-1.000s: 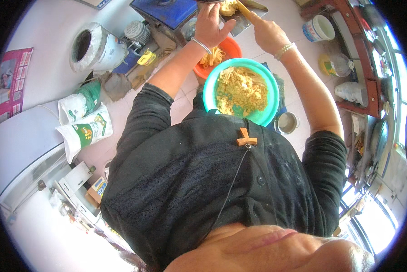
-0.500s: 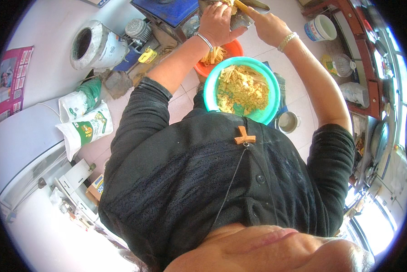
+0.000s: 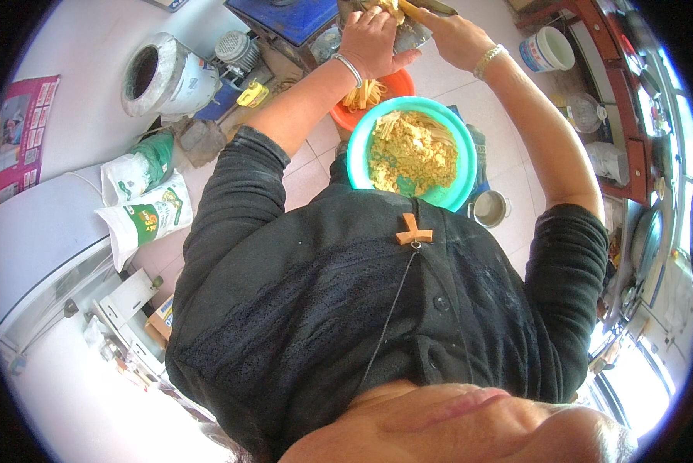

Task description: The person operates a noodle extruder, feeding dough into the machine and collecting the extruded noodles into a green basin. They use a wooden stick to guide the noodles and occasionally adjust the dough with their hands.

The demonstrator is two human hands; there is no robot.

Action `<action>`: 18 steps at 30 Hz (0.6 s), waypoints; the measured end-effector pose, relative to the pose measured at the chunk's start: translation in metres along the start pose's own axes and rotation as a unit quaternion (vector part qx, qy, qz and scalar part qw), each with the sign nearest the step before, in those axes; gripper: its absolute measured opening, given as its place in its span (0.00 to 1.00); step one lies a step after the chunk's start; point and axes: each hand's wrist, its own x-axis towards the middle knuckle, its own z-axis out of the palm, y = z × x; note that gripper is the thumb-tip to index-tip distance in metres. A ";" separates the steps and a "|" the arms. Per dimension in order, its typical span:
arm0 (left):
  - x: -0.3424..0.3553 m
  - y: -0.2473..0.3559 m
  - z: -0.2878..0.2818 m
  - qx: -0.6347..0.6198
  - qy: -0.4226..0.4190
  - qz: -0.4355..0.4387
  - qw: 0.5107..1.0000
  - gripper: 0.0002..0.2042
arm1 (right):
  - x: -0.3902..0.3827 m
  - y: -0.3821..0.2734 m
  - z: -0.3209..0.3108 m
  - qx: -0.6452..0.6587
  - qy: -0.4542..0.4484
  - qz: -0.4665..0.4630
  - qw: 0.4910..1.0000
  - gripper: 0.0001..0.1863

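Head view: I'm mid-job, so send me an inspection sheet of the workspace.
Surface: pale tiled floor.
Job's things: green bowl holding crumbly yellow mix; orange bowl with yellow strips; wooden stick near the upper edge.
Clutter: metal pot beside the green bowl; white sacks at left; white pail at right.
Hands: right hand grips the stick; left hand at the upper edge, thumb spread, grip unclear.
Cables: none I can make out for certain.
Surroundings: motor and pale drum at upper left.
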 end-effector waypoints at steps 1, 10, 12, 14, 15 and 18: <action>0.001 0.002 -0.001 0.006 0.003 0.005 1.000 0.30 | 0.000 0.001 0.000 -0.002 0.002 0.001 1.000 0.45; -0.013 0.000 0.013 0.161 -0.104 -0.024 0.981 0.39 | 0.010 -0.012 0.005 -0.106 -0.053 0.018 0.993 0.36; -0.006 0.005 0.015 0.164 -0.118 -0.018 0.979 0.40 | 0.023 0.024 0.049 -0.233 -0.016 0.010 0.972 0.33; -0.004 0.005 0.012 0.174 -0.157 -0.020 0.972 0.40 | 0.030 0.028 0.067 -0.308 -0.029 0.009 0.951 0.31; -0.003 0.006 0.009 0.171 -0.173 -0.024 0.970 0.40 | 0.031 0.019 0.070 -0.325 -0.060 0.020 0.944 0.30; -0.005 0.003 0.000 0.102 -0.192 -0.043 0.975 0.39 | 0.018 0.007 0.060 -0.301 -0.006 0.029 0.953 0.29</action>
